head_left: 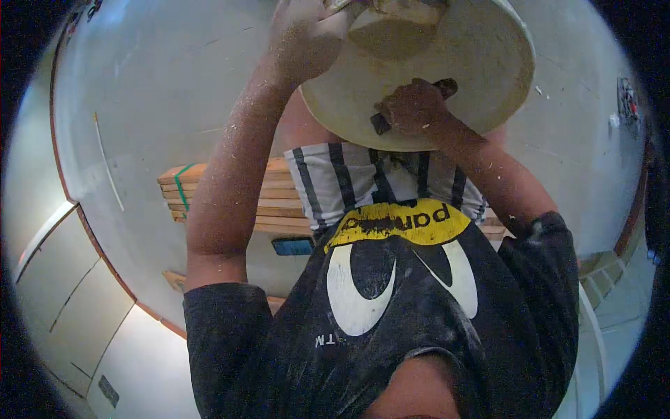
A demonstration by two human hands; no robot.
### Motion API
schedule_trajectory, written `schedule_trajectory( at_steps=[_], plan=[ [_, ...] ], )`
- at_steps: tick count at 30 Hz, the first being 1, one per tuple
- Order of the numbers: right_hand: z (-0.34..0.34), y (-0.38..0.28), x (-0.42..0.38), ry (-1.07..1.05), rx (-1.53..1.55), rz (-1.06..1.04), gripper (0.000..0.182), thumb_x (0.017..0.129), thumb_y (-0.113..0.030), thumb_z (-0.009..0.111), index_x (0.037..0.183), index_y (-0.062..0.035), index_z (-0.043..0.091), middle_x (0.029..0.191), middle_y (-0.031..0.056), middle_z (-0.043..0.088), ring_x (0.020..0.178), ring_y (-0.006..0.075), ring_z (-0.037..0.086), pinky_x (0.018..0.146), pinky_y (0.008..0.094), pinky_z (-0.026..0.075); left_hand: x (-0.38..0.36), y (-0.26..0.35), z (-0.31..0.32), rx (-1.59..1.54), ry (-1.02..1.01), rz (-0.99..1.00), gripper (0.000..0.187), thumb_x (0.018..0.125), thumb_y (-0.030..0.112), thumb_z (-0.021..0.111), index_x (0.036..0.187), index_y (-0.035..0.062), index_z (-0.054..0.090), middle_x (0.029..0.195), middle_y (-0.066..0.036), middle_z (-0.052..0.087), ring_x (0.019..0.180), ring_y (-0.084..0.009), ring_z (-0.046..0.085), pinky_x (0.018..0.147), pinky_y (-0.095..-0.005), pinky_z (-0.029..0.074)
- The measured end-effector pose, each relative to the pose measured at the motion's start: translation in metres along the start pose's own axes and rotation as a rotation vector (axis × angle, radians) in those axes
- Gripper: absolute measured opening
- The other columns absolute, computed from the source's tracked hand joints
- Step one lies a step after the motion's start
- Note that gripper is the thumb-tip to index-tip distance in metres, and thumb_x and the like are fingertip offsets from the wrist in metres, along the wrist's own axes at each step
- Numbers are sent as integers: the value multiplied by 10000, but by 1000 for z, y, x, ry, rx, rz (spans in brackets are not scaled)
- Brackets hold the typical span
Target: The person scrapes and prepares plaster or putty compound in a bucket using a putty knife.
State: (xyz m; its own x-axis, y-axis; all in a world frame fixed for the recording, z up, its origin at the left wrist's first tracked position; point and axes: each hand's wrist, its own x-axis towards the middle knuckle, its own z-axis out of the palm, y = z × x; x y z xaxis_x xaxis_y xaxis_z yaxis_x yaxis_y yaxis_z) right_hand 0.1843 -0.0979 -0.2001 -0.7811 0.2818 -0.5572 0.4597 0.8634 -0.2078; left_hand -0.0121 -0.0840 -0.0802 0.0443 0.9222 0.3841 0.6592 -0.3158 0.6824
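A wide, pale round tub (488, 105) is in front of my lap, its inside smeared with residue. Its far part is cut off by the top of the view. My right hand (415, 108) is closed round a tool with a dark handle (447, 87), held over the inside of the tub; its kind is hidden by my fingers. My left hand (310, 38) is at the tub's left rim, fingers bent round something pale that the top edge mostly cuts off. Beyond my right hand, a pale, brownish-edged piece (398, 31) shows at the tub's far side. Pale specks dot both forearms.
Stacked wooden planks (265, 202) with a green strap (180, 187) lie beneath me. Near them is a phone-like dark rectangle (293, 246). A thin white stick (108, 160) lies on the pale floor at left. Dark items (628, 101) lie at far right.
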Motion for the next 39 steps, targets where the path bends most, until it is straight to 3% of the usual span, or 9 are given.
schedule_trajectory(
  at_steps=[2,4,14,27,29,30,32,35,39],
  plan=[
    [12,5,1,50,11,129,298,864,-340,507,1045,-192,693,940,87,701,931,253,673,855,444,487,-6,0,1,1,18,54,371,780,30,482,1139,-48,529,1103,-228,548,1080,-369,521,982,-394,392],
    [10,-10,1,91,80,130,293,847,-346,521,1025,-194,698,946,90,700,924,264,671,843,445,486,-11,8,-2,-30,1,-107,375,794,34,486,1161,-36,514,1125,-221,536,1101,-371,507,990,-399,382],
    [3,-22,-4,269,134,146,256,817,-342,550,932,-167,697,855,118,703,813,280,681,800,448,480,-11,11,1,30,-26,-100,349,846,75,487,1182,-18,514,1124,-202,529,1083,-347,512,975,-379,389],
    [20,-28,9,322,185,135,309,878,-329,484,1029,-158,693,856,92,712,824,299,685,792,460,499,-18,-13,6,-120,10,-114,351,924,189,515,1197,-31,492,1101,-178,539,1066,-282,514,955,-371,396],
    [5,-51,12,536,228,163,314,879,-344,484,1019,-164,699,876,106,713,817,301,687,777,465,503,-21,-14,7,-54,-2,-66,360,933,207,519,1200,-33,487,1112,-173,542,1070,-270,512,954,-366,397],
    [8,-41,9,536,231,160,314,879,-344,484,1019,-164,699,876,106,713,817,301,687,777,465,503,-23,-6,6,-161,8,-166,360,930,201,521,1202,-33,485,1123,-166,541,1078,-257,509,957,-358,396],
    [17,-6,4,264,159,200,319,885,-349,477,1029,-168,696,890,118,712,800,309,686,777,469,502,-20,2,6,-263,15,-253,361,928,196,524,1204,-32,483,1135,-158,540,1086,-244,506,960,-350,395],
    [-1,-49,-4,517,299,187,317,893,-348,469,1015,-167,700,873,123,708,788,309,687,796,465,504,-14,2,8,-188,27,-177,360,920,178,533,1211,-28,479,1131,-152,544,1082,-238,512,965,-335,393],
    [9,-33,0,455,259,166,306,891,-368,492,985,-170,706,900,114,717,772,284,704,701,497,535,-16,-2,10,-288,15,-232,368,913,174,559,1218,-16,481,1132,-145,543,1080,-239,514,967,-338,393]
  ],
)
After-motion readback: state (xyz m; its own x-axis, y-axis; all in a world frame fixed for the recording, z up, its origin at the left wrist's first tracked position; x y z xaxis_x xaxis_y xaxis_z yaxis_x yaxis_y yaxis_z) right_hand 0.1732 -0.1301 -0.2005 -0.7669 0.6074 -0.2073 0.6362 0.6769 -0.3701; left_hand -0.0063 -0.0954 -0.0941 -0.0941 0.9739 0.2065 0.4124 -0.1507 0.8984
